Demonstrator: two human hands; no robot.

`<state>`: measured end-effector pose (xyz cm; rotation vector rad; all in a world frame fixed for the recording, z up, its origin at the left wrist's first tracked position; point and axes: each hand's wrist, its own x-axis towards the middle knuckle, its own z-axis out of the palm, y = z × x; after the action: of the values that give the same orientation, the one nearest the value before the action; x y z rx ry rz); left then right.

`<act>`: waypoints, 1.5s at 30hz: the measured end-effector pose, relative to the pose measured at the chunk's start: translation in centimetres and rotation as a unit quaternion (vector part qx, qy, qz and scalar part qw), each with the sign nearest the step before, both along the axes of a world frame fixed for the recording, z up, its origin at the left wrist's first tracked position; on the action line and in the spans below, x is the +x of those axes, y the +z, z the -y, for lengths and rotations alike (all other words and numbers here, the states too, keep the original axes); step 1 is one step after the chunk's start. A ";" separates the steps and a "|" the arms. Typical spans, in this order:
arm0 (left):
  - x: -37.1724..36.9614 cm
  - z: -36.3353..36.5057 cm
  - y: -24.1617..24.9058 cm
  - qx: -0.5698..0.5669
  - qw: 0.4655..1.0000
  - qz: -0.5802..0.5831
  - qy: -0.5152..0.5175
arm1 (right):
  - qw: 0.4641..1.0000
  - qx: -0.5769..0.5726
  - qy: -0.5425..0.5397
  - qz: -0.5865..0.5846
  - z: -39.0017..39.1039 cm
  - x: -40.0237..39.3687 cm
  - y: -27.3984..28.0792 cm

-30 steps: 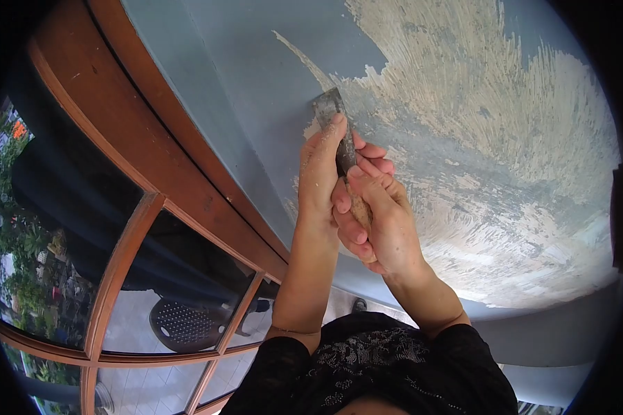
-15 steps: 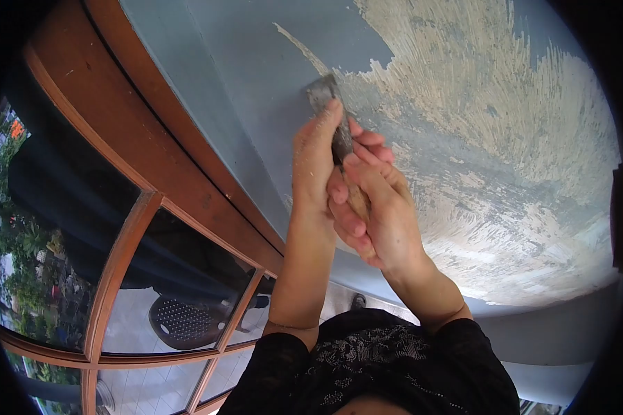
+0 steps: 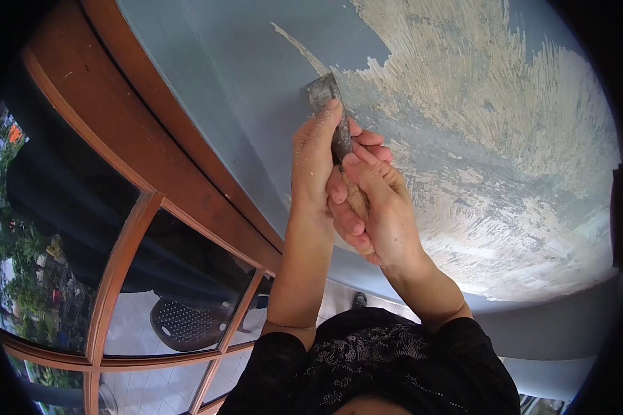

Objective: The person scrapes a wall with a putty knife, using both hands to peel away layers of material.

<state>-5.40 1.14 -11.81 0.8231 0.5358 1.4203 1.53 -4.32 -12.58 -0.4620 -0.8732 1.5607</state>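
Left hand (image 3: 316, 160) wraps the scraper (image 3: 333, 124), forefinger pressed along the blade; right hand (image 3: 381, 214) grips the wooden handle below. Blade edge sits on the blue wall (image 3: 256, 83) at the paint boundary, slightly higher than 1 second ago: stroke advancing. Window frame (image 3: 118, 159) at left.
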 end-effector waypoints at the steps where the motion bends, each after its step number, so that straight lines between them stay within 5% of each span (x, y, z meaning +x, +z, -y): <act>1: 0.1 0.2 0.0 0.006 1.000 -0.007 0.002 | 1.000 -0.008 -0.008 -0.011 0.0 0.0 -0.1; 15: 0.6 0.2 0.2 -0.009 1.000 -0.017 -0.005 | 0.995 -0.069 -0.065 -0.010 0.6 -0.2 1.1; 19: 0.5 -0.1 1.3 -0.007 1.000 0.009 0.028 | 0.999 0.001 -0.013 0.035 -0.4 0.0 1.5; 45: -0.1 -0.2 1.2 0.009 1.000 0.009 0.017 | 0.999 -0.011 -0.008 0.042 -0.3 -0.1 1.8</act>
<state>-5.49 1.39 -10.57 0.8178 0.5255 1.4644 1.39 -4.00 -10.76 -0.5519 -0.9163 1.5468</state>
